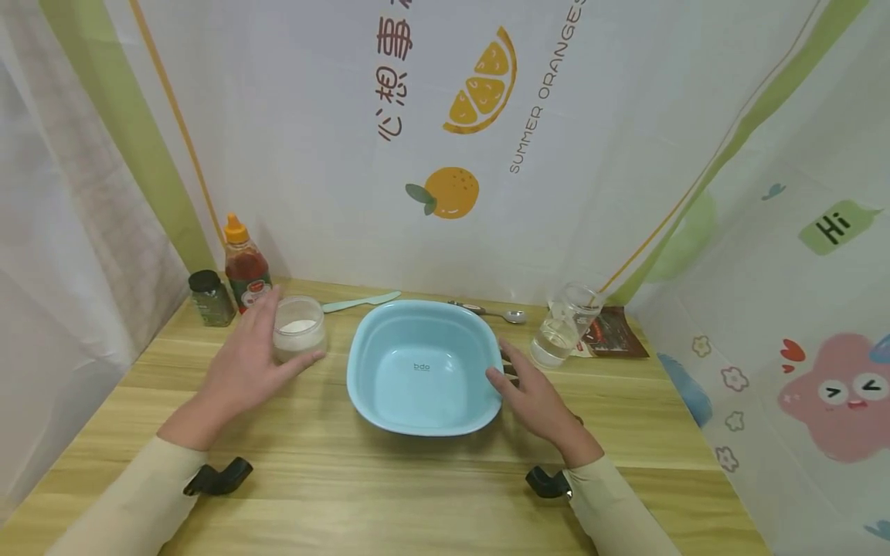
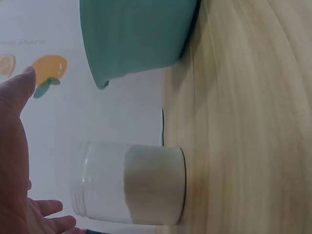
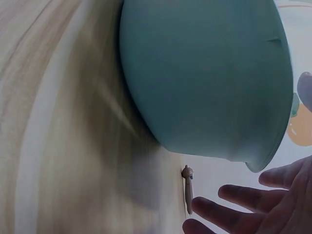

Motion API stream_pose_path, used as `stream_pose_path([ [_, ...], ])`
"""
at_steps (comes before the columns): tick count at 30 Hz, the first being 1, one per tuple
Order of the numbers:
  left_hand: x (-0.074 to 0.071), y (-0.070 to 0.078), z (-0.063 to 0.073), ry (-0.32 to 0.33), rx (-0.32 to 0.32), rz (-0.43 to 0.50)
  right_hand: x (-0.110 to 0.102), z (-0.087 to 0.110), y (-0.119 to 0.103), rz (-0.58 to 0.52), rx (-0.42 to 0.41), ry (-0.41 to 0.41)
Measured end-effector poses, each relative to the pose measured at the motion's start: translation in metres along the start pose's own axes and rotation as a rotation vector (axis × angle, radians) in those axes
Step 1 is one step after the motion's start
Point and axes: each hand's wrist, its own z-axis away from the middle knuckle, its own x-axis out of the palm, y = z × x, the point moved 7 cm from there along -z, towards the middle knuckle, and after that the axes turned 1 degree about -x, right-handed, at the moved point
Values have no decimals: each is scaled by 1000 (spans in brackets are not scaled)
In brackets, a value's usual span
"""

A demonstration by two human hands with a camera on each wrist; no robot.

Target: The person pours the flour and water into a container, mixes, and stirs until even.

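A light blue plastic basin (image 1: 424, 417) stands on the wooden table with a small "bdo" print inside. Left of it is a clear jar (image 1: 300, 328) partly filled with white powder. My left hand (image 1: 253, 351) is spread beside the jar, thumb apart from the fingers; in the left wrist view the jar (image 2: 151, 185) stands upright with space between thumb and fingers. My right hand (image 1: 531, 394) lies beside the basin's right rim, thumb near the edge. In the right wrist view its fingers (image 3: 243, 214) extend loosely past the basin wall (image 3: 204, 83).
Behind the left hand stand a sauce bottle (image 1: 247, 270) and a dark-lidded spice jar (image 1: 212, 298). A pale green knife (image 1: 361, 302) and a spoon (image 1: 513, 316) lie behind the basin. On the right are a glass of clear liquid (image 1: 556, 340) and a brown packet (image 1: 615, 333).
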Motion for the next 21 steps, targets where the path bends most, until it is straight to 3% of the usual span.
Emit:
stream_pose_path([
  [11, 7, -22, -4, -61, -125, 62, 3, -1, 9, -66, 57, 4],
  [21, 15, -40, -6, -87, -208, 186, 6, -2, 17, -102, 105, 15],
])
